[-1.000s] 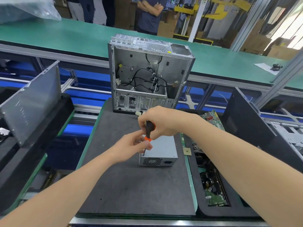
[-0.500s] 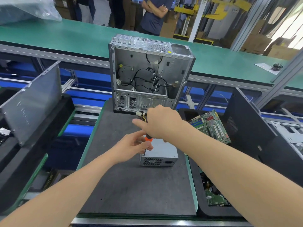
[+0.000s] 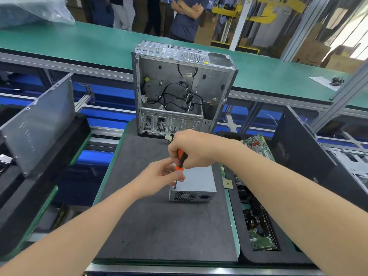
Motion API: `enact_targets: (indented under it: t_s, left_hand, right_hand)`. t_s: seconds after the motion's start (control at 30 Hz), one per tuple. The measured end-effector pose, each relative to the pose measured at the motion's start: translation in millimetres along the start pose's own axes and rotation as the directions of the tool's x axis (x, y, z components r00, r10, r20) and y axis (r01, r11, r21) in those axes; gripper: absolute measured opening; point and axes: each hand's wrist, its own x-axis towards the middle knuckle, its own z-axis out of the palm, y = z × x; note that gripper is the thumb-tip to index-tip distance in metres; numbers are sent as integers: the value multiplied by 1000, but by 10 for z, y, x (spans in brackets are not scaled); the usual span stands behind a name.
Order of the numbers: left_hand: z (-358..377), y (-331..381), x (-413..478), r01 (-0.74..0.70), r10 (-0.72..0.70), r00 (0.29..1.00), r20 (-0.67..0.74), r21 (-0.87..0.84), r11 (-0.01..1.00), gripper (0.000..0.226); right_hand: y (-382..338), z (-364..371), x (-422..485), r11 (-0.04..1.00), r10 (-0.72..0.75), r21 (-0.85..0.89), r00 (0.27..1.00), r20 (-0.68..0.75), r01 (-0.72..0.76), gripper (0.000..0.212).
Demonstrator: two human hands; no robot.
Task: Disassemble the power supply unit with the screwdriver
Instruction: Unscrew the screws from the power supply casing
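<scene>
I work on the dark mat (image 3: 159, 226) beneath both hands. The power supply unit (image 3: 196, 182) lies flat on it, directly under my hands, vent grille facing me. I judge it a stiff sheet-metal box, fairly heavy and smooth-sided, liable to slide on the mat under driver pressure. Hold it across the bare top or by the long side walls, away from the grille.

My right hand (image 3: 195, 150) is clenched round the orange-and-black handle of the screwdriver (image 3: 181, 158). My left hand (image 3: 159, 176) pinches the shaft just below the handle, steering the tip at the unit's near left top corner. I cannot tell whether the tip is seated in a screw.

Beyond the right hand stands the open computer case (image 3: 185, 90), with loose black cables inside. Well to the left of the left hand leans a grey side panel (image 3: 39, 124). Beside the right forearm, a black tray (image 3: 258, 257) holds circuit boards (image 3: 258, 144). A small square chip (image 3: 228, 184) lies just beside the unit on that side. Nothing obstructs the hands.
</scene>
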Motion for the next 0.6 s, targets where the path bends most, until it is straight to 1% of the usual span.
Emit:
enact_targets:
  t_s: [0.17, 0.23, 0.27, 0.3, 0.33, 0.37, 0.4, 0.43, 0.47, 0.53, 0.6]
  left_hand:
    - [2, 18, -8, 11, -11, 1000, 4, -15, 1000, 26]
    - [2, 9, -7, 11, -11, 1000, 3, -8, 1000, 21]
    - [4, 4, -6, 15, -15, 1000, -2, -9, 1000, 17]
    - [9, 3, -4, 18, -18, 1000, -7, -10, 1000, 16]
    - [13, 7, -6, 17, -17, 1000, -7, -8, 1000, 19]
    - [15, 15, -8, 15, -15, 1000, -2, -1, 1000, 23]
    - [15, 23, -10, 13, -13, 1000, 6, 7, 1000, 27]
    - [12, 30, -10, 12, -12, 1000, 14, 11, 1000, 29]
    - [7, 34, -11, 11, -12, 1000, 20, 15, 1000, 30]
    - [-1, 34, -7, 6, -7, 1000, 25, 25, 1000, 29]
    - [-4, 31, -7, 0, -1, 1000, 22, 47, 999, 25]
  right_hand:
    - [12, 17, -41, 1000, -1, 2, 999, -36, 1, 16]
    - [-15, 15, -57, 997, 58, 60, 992, -116, -51, 26]
    - [-44, 23, -52, 991, 121, 72, 975, -189, -109, 31]
    - [-79, 37, -34, 981, 196, 43, 943, -267, -191, 37]
    - [-116, 56, -9, 957, 270, -12, 903, -333, -290, 46]
    - [-154, 73, 17, 921, 342, -52, 866, -365, -385, 55]
    - [-182, 93, 40, 890, 405, -57, 842, -356, -452, 61]
    - [-196, 114, 57, 875, 451, -26, 834, -318, -483, 63]
    - [-191, 132, 71, 875, 472, 28, 839, -270, -483, 60]
    - [-166, 124, 72, 898, 439, 102, 876, -201, -427, 48]
    - [-135, 87, 63, 938, 344, 92, 924, -168, -333, 35]
